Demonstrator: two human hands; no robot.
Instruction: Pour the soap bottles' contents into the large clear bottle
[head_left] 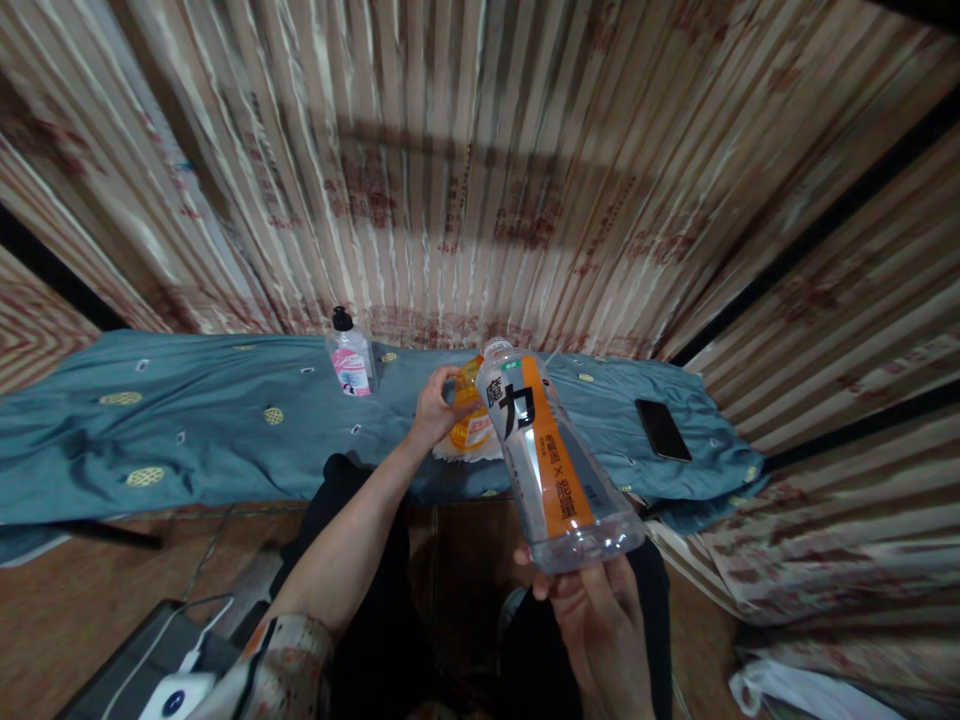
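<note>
My right hand [592, 610] grips the base of a large clear drink bottle [555, 455] with an orange, black-lettered label. The bottle is tilted, its neck pointing away and to the left. Curled around a smaller bottle of orange liquid [470, 408] is my left hand [435, 408]. That orange bottle stands on a white cloth [457, 452] on the bench. The neck of the clear bottle is beside or over the orange bottle's top; whether they touch is hidden.
A clear pump bottle with a pink label [352, 358] stands on the left of the teal cloth-covered bench [217, 420]. A black phone [663, 430] lies at the right. Striped curtains [465, 180] hang behind. A white device with a cable [178, 695] is at lower left.
</note>
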